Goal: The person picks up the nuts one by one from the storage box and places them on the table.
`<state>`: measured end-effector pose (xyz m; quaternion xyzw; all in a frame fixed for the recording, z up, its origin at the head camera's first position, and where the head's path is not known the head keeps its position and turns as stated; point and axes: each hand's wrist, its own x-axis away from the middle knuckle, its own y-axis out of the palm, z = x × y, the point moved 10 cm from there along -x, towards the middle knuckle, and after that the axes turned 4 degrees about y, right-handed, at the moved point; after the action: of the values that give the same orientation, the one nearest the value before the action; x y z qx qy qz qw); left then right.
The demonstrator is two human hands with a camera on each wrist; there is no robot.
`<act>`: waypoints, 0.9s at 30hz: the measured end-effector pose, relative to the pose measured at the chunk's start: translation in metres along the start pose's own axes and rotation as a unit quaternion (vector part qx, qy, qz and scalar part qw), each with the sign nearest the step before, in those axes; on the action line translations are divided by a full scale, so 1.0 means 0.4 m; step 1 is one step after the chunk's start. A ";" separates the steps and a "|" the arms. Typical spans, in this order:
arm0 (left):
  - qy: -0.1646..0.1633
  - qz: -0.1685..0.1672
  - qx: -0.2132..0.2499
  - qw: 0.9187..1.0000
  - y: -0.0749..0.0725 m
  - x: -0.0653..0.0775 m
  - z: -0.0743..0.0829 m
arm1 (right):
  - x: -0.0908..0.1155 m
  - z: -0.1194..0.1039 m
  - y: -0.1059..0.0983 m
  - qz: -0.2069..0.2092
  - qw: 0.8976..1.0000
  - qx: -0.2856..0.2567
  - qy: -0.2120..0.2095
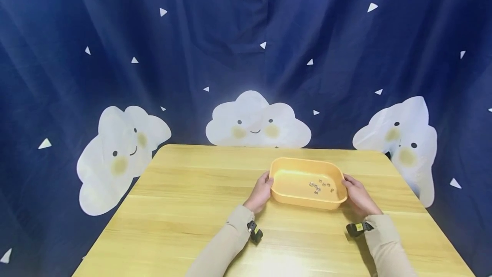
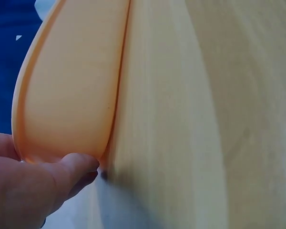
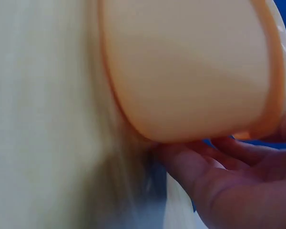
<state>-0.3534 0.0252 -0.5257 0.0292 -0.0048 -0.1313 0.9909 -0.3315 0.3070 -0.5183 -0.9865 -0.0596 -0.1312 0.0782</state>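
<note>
A shallow orange-yellow plastic tray (image 1: pixel 290 183) with rounded corners is held between both hands over the right half of the table. Several small shiny pieces (image 1: pixel 318 189) lie loose in its right half, too small to identify. My left hand (image 1: pixel 260 192) grips the tray's left end, its thumb at the rim. At the opposite end my right hand (image 1: pixel 359 193) holds the tray with the fingers against the outer wall. In the left wrist view the tray's side wall (image 2: pixel 71 86) rises beside the left hand (image 2: pixel 33 186). The right wrist view shows the right hand (image 3: pixel 243 181) at the rounded end.
The wooden table (image 1: pixel 184 208) extends to the left and in front of the tray. Behind it hangs a dark blue curtain (image 1: pixel 215 46) printed with white clouds and triangles. Both wrists carry small black cameras (image 1: pixel 255 232), strapped over light sleeves.
</note>
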 end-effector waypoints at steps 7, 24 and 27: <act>0.014 0.012 -0.029 0.999 -0.007 0.010 0.007 | -0.004 -0.019 -0.004 -0.020 0.999 0.025 -0.026; 0.020 0.014 -0.134 0.991 -0.009 0.050 0.018 | 0.001 -0.078 -0.027 0.113 0.934 0.323 -0.107; 0.016 0.012 -0.158 0.987 -0.012 0.052 0.026 | 0.009 -0.099 -0.028 0.143 0.901 0.390 -0.129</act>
<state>-0.3347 0.0147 -0.5154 -0.1259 0.0312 -0.1184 0.9845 -0.3394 0.3116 -0.4779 -0.8833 0.0260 0.0432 0.4661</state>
